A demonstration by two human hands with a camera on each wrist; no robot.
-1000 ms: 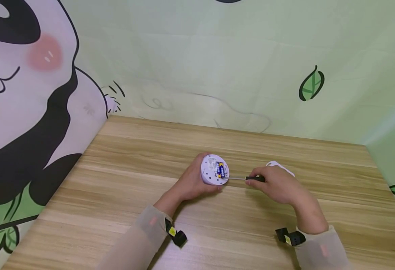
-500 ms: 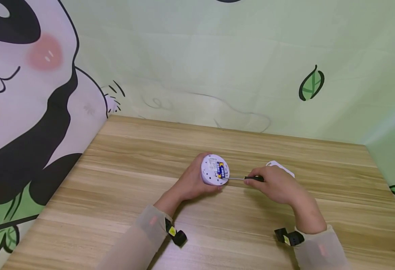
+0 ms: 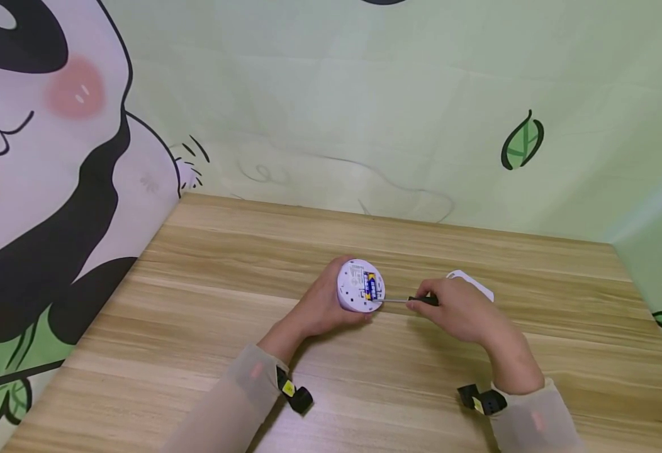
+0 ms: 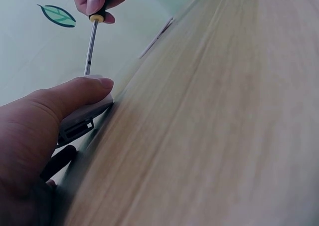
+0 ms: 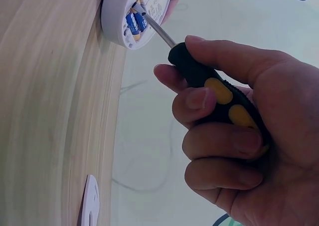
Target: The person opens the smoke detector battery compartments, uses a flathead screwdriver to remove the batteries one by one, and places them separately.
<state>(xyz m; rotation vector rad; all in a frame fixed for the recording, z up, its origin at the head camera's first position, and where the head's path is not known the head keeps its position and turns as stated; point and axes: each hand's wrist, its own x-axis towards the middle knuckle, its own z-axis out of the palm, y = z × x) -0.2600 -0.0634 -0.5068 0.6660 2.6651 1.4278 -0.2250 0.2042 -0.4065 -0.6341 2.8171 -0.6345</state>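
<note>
In the head view my left hand (image 3: 322, 305) grips a round white device (image 3: 352, 290) by its side, its perforated back turned up toward me. Blue and yellow batteries (image 5: 137, 22) sit in the compartment on that back. My right hand (image 3: 467, 308) holds a screwdriver (image 5: 199, 71) with a dark handle and yellow patches, fingers curled round it. Its metal shaft (image 5: 162, 32) reaches into the compartment, the tip at the end of the batteries. In the left wrist view the thumb (image 4: 82, 94) lies along the device's edge, and most of that device is hidden.
A thin white plate (image 3: 481, 286) lies on the wooden table (image 3: 240, 251) just beyond my right hand, which partly covers it. Behind the table's far edge stands a pale green wall (image 3: 331, 126) with a panda and leaves drawn on it.
My right hand and the screwdriver have shifted slightly left, while the tip stays by the batteries. The left hand and the device have hardly moved.
</note>
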